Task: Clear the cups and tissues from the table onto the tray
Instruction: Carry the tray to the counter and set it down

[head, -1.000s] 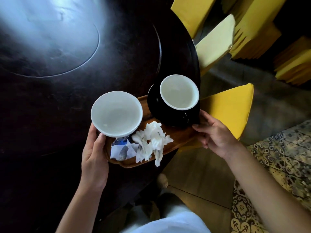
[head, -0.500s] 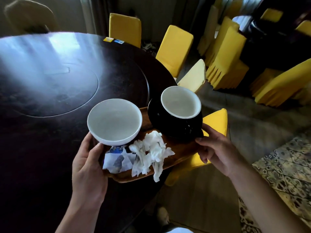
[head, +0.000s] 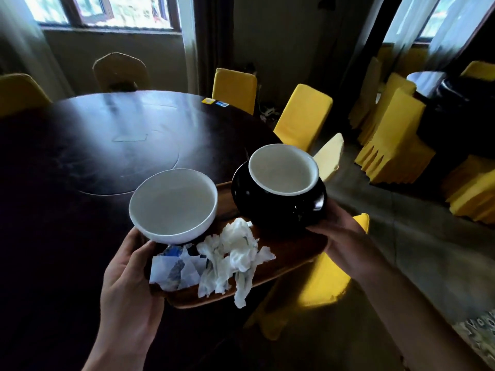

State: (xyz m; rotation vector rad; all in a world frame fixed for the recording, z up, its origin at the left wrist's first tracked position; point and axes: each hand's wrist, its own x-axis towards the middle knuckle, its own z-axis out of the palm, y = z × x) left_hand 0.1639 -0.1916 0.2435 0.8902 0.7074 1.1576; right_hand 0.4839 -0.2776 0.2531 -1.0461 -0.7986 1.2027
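Dark and glossy, the round wooden surface point(head: 80, 145) fills the left of the view, and the loaded wooden tray point(head: 289, 259) is held out over its near right edge. Nearest the camera, the left hand point(head: 128, 287) grips the tray's left end, thumb curled up against the base of the white bowl-shaped cup point(head: 173, 206), fingers hidden beneath. On the other side the right hand point(head: 345, 245) holds the tray's right end, its thumb lying by the black saucer point(head: 278, 207); the fingers under the rim cannot be seen. On the tray's near part lie a torn blue-and-white paper wrapper point(head: 175, 271) and, just beside it to the right, a crumpled white tissue point(head: 233, 258) with one strip hanging over the front lip. Behind the wrapper stands the white cup, and to its right the black saucer carries a black cup with a white interior point(head: 284, 170). Both cups look empty and stand upright. Below the tray's right end a yellow-covered chair point(head: 321, 285) shows. Farther out, two small cards, one yellow point(head: 208, 101) and one blue point(head: 222, 104), lie near the surface's far edge. More yellow-covered chairs point(head: 302, 119) ring the far side, with a stack of them at the right, and windows point(head: 104, 12) brighten the back wall.
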